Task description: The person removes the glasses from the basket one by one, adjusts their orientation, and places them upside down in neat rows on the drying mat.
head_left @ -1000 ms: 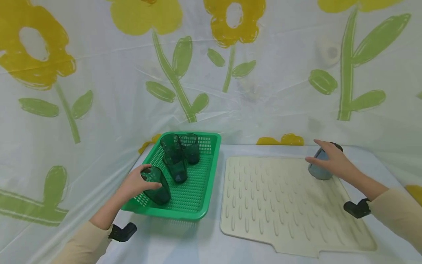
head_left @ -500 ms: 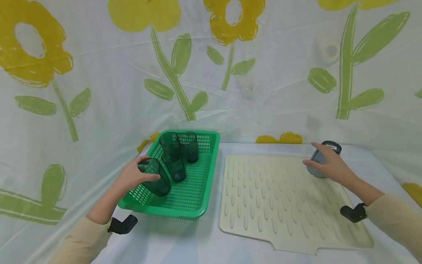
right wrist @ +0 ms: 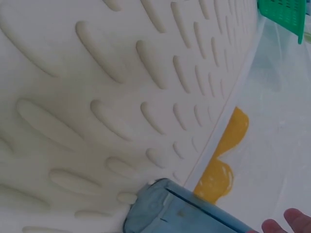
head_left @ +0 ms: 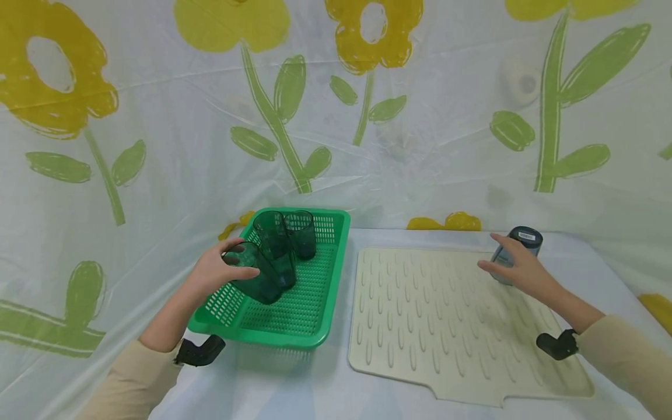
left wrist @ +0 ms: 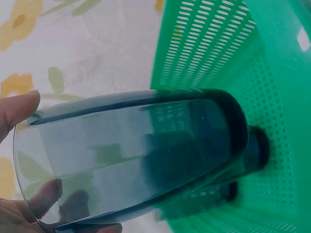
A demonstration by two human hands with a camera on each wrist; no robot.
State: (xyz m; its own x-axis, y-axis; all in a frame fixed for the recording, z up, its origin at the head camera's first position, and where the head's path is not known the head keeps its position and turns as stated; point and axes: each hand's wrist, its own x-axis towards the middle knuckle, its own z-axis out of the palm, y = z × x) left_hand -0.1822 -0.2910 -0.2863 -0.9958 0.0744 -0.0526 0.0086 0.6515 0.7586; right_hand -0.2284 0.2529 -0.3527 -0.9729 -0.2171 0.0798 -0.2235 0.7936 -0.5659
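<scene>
My left hand [head_left: 211, 273] grips a dark tinted drinking glass [head_left: 259, 281] near its rim, thumb on one side and fingers on the other. The glass tilts over the left part of a green plastic basket [head_left: 338, 280], its base pointing down into it. Several similar glasses [head_left: 301, 233] stand farther back in the basket, one partly hidden. On the right, an upside-down glass [head_left: 527, 236] with a label on its base stands at the far right of a beige ridged mat [head_left: 430, 326]. My right hand [head_left: 527, 271] is beside it, fingers spread and relaxed; in the right wrist view its fingertips [right wrist: 296, 218] show near that glass.
A white cloth with printed yellow flowers [head_left: 357, 35] hangs behind the table. A strip of white table [head_left: 336, 361] lies between basket and mat. Black wrist cameras [head_left: 202, 350] sit on both sleeves.
My left hand has raised its glass from low in the basket and tilted it more. My right hand has drawn slightly back from the upside-down glass, which stays put.
</scene>
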